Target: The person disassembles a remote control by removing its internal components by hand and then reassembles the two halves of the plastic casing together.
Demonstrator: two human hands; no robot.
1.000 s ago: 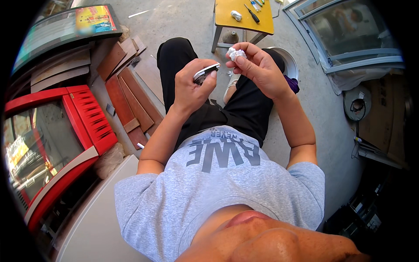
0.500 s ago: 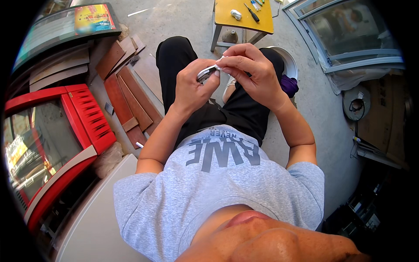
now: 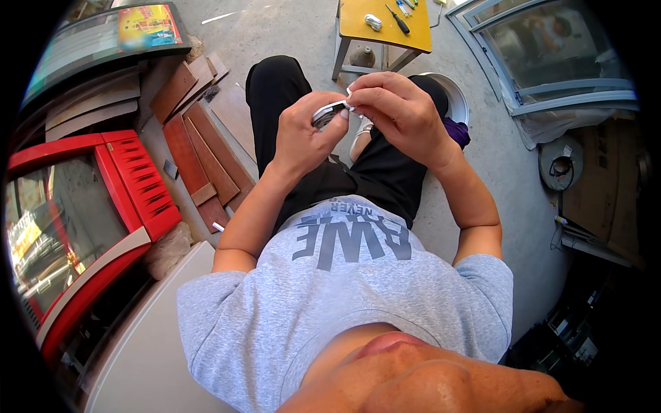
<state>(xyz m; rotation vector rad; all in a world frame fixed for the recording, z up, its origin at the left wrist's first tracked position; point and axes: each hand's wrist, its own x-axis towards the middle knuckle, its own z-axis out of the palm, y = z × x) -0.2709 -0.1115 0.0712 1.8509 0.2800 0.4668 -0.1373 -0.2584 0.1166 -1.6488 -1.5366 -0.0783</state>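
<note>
Between my two hands, above my thighs, is a small rounded object with a white rim and a dark inner side (image 3: 329,113); its kind cannot be made out. My left hand (image 3: 301,134) wraps round it, thumb along the near side. My right hand (image 3: 405,120) closes in a pinch at the object's right end, on a small white piece (image 3: 350,98) that pokes up past the fingertips. The fingers hide most of that piece, and I cannot tell whether it joins the object.
Ahead stands a yellow stool (image 3: 354,31) bearing a small white item (image 3: 373,22), a screwdriver (image 3: 399,23) and thin tools. Wooden boards (image 3: 206,155) and a red-framed glass cabinet (image 3: 127,186) are at left. A metal basin (image 3: 454,96) sits beyond my right knee, near window frames (image 3: 571,89).
Both hands stay together round the object. My right fingers have shifted slightly to the right, and more of the white piece shows above them.
</note>
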